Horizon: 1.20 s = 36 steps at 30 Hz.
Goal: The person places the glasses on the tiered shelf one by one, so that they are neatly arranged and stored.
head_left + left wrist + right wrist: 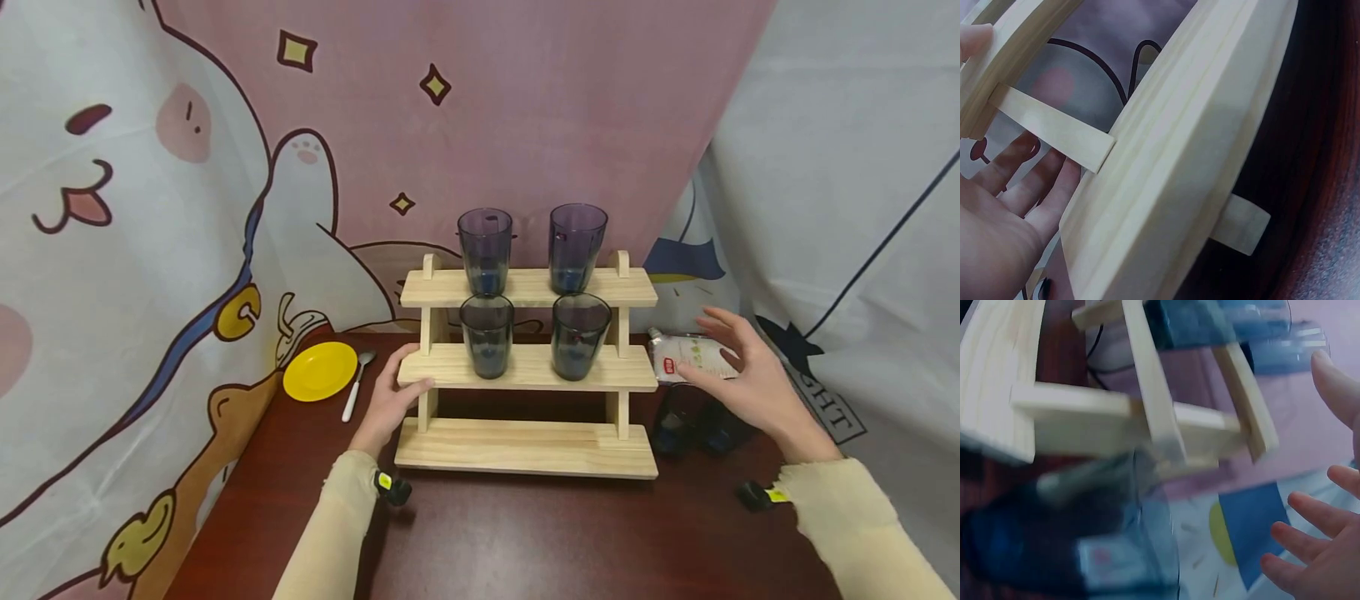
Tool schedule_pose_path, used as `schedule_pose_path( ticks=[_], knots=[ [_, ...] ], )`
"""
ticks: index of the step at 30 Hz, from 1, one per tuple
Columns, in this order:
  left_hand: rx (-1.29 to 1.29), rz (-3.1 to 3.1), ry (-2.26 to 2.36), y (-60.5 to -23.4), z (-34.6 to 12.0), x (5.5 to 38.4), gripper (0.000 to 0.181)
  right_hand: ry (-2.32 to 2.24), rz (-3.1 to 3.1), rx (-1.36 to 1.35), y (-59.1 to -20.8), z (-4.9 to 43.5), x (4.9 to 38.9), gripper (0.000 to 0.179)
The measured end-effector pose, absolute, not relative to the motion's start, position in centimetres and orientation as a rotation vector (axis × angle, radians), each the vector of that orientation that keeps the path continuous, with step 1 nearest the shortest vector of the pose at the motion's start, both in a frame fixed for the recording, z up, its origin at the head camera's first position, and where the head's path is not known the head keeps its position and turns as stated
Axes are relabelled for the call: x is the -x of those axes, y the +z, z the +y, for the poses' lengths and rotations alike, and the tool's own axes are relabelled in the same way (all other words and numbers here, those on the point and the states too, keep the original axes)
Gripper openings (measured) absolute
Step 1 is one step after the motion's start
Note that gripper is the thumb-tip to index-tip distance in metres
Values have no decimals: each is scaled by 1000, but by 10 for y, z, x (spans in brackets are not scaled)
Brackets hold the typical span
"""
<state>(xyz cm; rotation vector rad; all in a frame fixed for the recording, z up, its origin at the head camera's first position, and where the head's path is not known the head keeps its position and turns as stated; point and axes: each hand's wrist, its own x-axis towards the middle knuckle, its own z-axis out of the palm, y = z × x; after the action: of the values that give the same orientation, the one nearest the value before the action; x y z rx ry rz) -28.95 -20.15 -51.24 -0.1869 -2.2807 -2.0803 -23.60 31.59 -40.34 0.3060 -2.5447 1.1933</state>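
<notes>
A three-tier wooden display rack (525, 447) stands on the dark table. Two tinted drinking glasses (485, 250) stand upright on its top shelf, and another pair (489, 337) on the middle one. My left hand (386, 404) grips the left end of the middle shelf, thumb over the front edge and fingers below it, as the left wrist view shows beside the rack's upright (1054, 125). To the right of the rack, my right hand (750, 383) is held with fingers spread and nothing in it. Two dark glasses (675, 421) are on the table beneath it, partly hidden.
A white printed pouch (686, 354) lies behind the glasses at the right. At the left are a yellow plate (321, 372) and a spoon with a white handle (352, 400). Printed cloth (525, 108) hangs close behind the table and along both sides.
</notes>
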Motion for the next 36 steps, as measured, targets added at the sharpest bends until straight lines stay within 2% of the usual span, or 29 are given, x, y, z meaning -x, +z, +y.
schedule_pose_path(
  ticks=[9,18,29,36],
  knots=[
    [184,-2266,-2083,-512,-201,289,64,1054,-2631,-168,-424,362,225,103],
    [169,-2286,-2074,-512,-201,289,64,1114,-2703,-145,-452,398,215,105],
    [180,-2304,-2043,-508,-202,291,64,1145,-2778,-151,-484,407,216,111],
    [172,-2290,-2086,-510,-201,289,64,1193,-2793,-115,-500,408,217,108]
  ],
)
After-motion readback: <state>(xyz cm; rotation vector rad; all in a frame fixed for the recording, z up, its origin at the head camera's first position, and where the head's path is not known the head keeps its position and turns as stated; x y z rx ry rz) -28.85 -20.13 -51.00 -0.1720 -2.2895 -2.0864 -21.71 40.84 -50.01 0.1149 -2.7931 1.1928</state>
